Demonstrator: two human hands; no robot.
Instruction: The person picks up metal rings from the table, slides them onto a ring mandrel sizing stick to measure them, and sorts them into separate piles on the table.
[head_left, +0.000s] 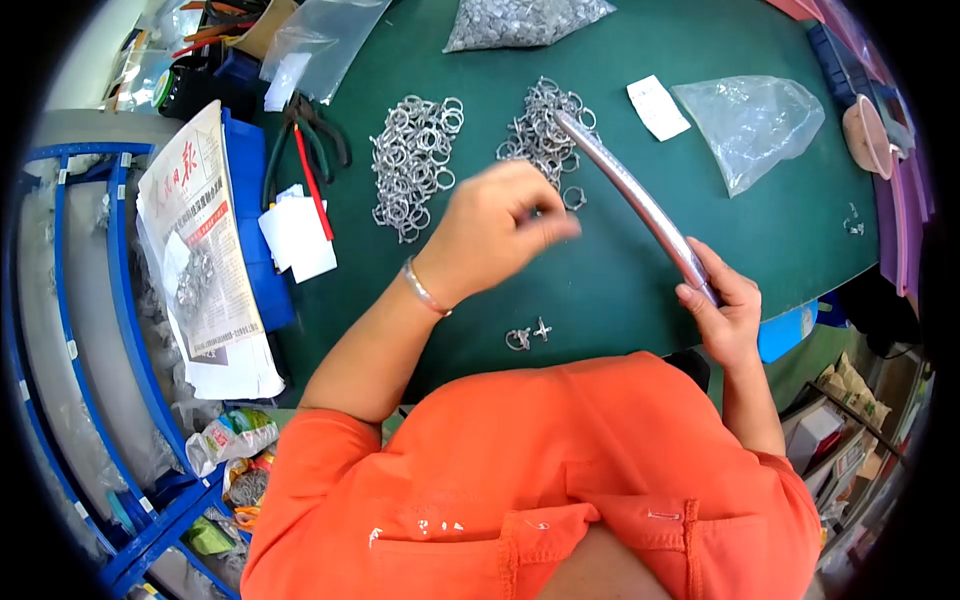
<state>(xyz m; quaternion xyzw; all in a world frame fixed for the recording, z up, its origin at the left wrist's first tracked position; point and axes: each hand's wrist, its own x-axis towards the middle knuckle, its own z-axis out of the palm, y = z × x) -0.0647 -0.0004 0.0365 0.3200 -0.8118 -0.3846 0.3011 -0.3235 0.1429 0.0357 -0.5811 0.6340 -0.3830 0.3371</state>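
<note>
My right hand [727, 305] grips the thick end of a shiny tapered metal ring mandrel [640, 200], which slants up and left over the table. My left hand [497, 232] hovers left of the mandrel with its fingers curled and slightly blurred; what they hold, if anything, is hidden. Behind the mandrel's thin tip lies a pile of silvery rings [545, 125], partly covered by my left hand. A second heap of rings [412, 165] is to its left. Two small metal pieces, one a ring [517, 339] and one cross-shaped [542, 329], lie near my body.
Pliers [300, 140] and a red-handled tool [313, 185] lie at the left by white paper slips [300, 245]. A newspaper [205, 240] rests on a blue bin [245, 160]. Plastic bags [755, 125] and a bag of small grey parts [525, 22] lie on the green table [620, 270].
</note>
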